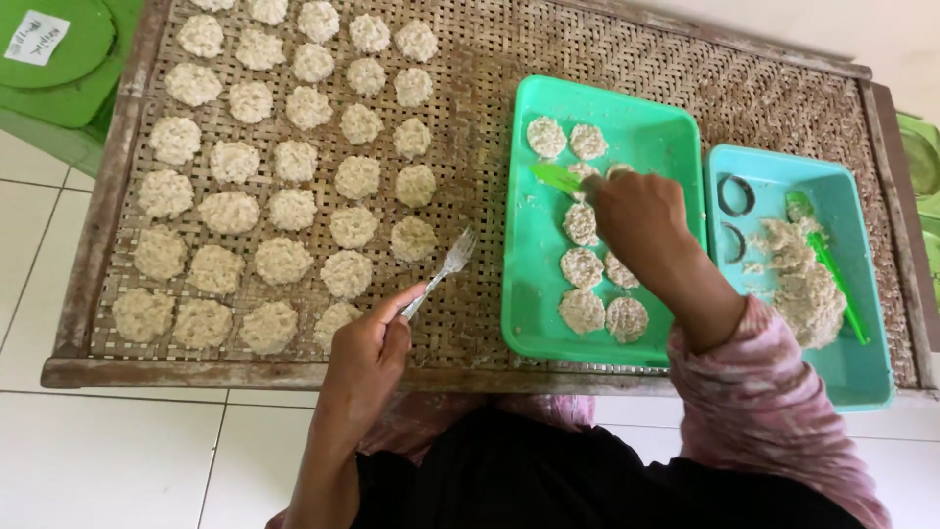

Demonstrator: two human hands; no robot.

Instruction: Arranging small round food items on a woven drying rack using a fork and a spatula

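My left hand holds a metal fork over the woven bamboo drying rack, its tines pointing up-right near the lowest row of round rice patties. Over the green plastic tray, my right hand grips a green plastic spatula among several flat rice discs lying in that tray. The spatula's blade points left, close to a disc at the tray's upper middle.
A teal tray at the right holds a heap of rice mix, a green spoon and two metal ring moulds. Green plastic lids lie at the top left on the white tiled floor.
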